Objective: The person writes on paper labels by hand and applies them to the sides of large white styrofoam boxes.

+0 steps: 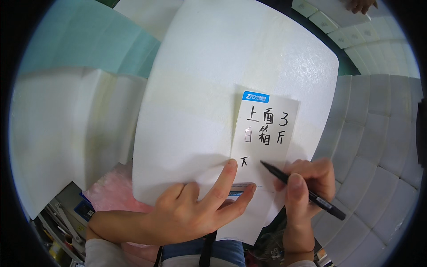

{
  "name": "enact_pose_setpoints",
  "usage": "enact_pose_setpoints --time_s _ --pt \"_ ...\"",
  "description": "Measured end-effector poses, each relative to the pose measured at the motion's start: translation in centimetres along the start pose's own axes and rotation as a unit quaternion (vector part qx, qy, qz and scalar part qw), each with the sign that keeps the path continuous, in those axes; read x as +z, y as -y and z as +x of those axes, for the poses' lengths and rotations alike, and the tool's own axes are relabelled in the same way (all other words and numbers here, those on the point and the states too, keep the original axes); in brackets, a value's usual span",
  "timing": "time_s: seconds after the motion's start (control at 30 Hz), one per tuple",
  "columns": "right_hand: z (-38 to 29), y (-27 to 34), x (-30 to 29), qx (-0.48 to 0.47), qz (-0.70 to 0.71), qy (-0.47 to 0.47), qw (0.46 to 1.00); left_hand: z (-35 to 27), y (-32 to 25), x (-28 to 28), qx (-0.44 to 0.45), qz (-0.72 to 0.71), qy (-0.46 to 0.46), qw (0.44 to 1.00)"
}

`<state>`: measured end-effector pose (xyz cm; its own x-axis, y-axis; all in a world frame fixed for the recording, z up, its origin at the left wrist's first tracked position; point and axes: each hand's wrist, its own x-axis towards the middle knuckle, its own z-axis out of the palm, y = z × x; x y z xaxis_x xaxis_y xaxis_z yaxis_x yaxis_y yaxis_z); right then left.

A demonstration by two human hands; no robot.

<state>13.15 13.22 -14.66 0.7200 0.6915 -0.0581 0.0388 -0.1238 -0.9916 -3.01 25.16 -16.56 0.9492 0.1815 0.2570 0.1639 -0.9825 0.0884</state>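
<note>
A white paper label form (270,150) with a blue printed corner and black handwritten characters lies on a large white foam block (200,83). My left hand (196,207) lies across the label's left edge, its index and another fingertip pressing on the paper, and holds no object. In my right hand (303,187) is a black marker pen (312,197), its tip just above or at the paper, right of the lowest written character. The label's lower part hangs past the block's near edge.
More white foam blocks (50,130) stand at the left, with pale green ones (93,36) behind. Stacked white foam boxes (360,143) line the right side. Pink plastic film (111,190) lies below left. Another person's hand (362,5) rests at the top right.
</note>
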Motion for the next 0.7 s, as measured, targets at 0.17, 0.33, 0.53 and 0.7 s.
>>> enact_pose_setpoints --time_s 0.17,0.33,0.53,0.7 --pt "0.4 0.1 -0.3 -0.068 -0.128 0.056 0.988 0.2 -0.7 -0.2 -0.037 0.002 0.022 0.999" --pt "0.8 -0.8 -0.2 -0.138 -0.161 0.058 0.976 0.7 -1.6 -0.3 -0.057 0.001 0.045 0.997" --pt "0.6 -1.0 -0.4 -0.139 -0.162 0.034 0.976 1.0 -1.6 -0.5 -0.054 -0.012 0.061 0.997" --pt "1.0 -1.4 -0.3 -0.177 -0.16 0.06 0.969 1.1 -1.8 -0.3 -0.061 -0.019 0.051 0.997"
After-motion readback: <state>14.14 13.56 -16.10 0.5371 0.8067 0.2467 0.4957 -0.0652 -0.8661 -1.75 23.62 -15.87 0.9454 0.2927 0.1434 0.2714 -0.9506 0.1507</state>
